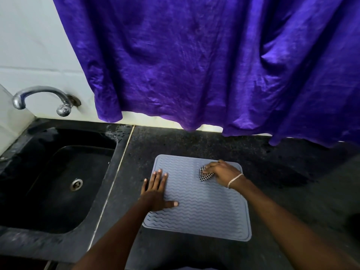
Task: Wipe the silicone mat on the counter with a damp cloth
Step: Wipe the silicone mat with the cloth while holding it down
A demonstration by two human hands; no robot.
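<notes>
1 mat [204, 211] laid flat on table [276, 172], 1 sink [58, 172] well left | 1 checked cloth [205, 175] held near mat's far-right corner, grasped by right grip [222, 171] | left grip [155, 191] released, laid flat across mat's left edge | table surface exposed right of mat

Grey silicone mat [204, 207] with wavy ridges flat on dark speckled counter [282, 172]. Left hand [155, 193] flat, fingers spread, pressing mat's left edge, little finger off mat over counter. Right hand [222, 171] near mat's far right corner, fingers curled over black-white checkered cloth [205, 175], cloth touching mat. Bracelet [234, 180] on right wrist. Black sink [58, 182] left of counter, steel tap [41, 98] on white tiled wall [29, 45]. Purple curtain [194, 65] hanging behind, hem just above counter's back edge.
</notes>
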